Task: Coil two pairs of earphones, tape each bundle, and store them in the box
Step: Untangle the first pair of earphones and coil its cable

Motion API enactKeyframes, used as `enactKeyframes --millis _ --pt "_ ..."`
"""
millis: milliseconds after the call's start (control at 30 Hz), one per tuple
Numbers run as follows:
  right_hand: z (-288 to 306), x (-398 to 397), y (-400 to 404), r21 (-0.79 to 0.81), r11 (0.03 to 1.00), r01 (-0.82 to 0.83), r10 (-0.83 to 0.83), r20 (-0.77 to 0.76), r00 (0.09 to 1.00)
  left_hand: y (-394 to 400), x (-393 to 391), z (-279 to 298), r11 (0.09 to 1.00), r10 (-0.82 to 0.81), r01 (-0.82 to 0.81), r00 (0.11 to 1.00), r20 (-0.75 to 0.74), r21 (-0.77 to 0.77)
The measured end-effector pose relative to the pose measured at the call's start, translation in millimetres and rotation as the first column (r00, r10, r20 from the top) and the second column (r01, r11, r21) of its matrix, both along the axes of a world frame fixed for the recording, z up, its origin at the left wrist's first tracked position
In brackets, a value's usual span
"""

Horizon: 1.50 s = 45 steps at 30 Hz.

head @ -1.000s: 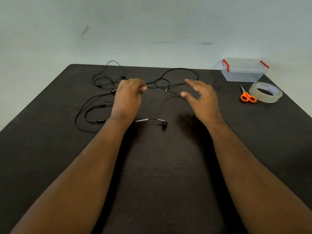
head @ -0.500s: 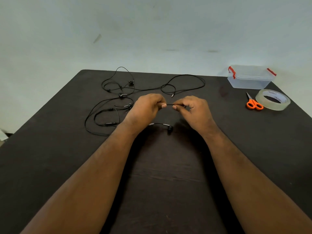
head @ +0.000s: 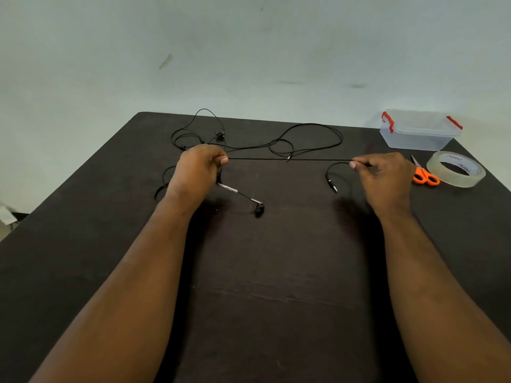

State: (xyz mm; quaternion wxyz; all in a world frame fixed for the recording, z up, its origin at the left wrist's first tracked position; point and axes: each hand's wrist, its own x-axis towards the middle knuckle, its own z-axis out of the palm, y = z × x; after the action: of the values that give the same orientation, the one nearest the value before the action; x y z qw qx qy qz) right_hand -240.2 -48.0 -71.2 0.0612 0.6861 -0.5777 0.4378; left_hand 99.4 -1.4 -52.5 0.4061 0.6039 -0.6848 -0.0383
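A black earphone cable (head: 287, 159) is stretched taut between my two hands above the dark table (head: 276, 272). My left hand (head: 195, 170) pinches one end of the stretch, and my right hand (head: 384, 176) pinches the other. The jack plug (head: 333, 186) hangs in a short curl left of my right hand. An earbud (head: 259, 209) lies below my left hand. A second pair of black earphones (head: 307, 139) lies in loose loops at the table's far side. The clear box (head: 419, 129) with red clasps stands at the far right.
Orange-handled scissors (head: 424, 176) and a roll of clear tape (head: 456, 172) lie to the right of my right hand, just in front of the box. The table's far edge meets a pale wall.
My hands met at the table's middle and took hold of the cable. They have since moved apart, the right hand far to the right, pulling the cable straight between them.
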Motion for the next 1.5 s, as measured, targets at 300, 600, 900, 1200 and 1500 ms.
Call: enactKeyframes --millis 300,600,900,1200,1500 --pt "-2.6 19.3 2.4 0.214 0.968 -0.134 0.056 0.334 0.941 -9.4 -7.1 -5.3 0.993 0.017 -0.007 0.996 0.087 -0.117" --pt "-0.2 101.2 27.4 0.047 0.95 -0.308 0.306 0.057 0.95 -6.6 -49.1 -7.2 0.979 -0.083 0.123 0.968 0.236 -0.164" --pt "3.3 86.3 28.5 -0.207 0.949 -0.237 0.303 0.389 0.87 -3.2 -52.5 -8.6 0.978 -0.076 0.105 0.984 0.162 -0.178" --pt "4.7 114.9 30.1 -0.007 0.867 -0.498 0.495 0.123 0.86 4.9 -64.5 -7.3 0.96 -0.164 0.2 0.969 0.185 -0.197" --pt "-2.3 68.2 10.4 -0.109 0.957 -0.27 0.284 0.151 0.947 -7.0 -36.0 -7.9 0.982 -0.06 0.089 0.984 0.17 -0.169"
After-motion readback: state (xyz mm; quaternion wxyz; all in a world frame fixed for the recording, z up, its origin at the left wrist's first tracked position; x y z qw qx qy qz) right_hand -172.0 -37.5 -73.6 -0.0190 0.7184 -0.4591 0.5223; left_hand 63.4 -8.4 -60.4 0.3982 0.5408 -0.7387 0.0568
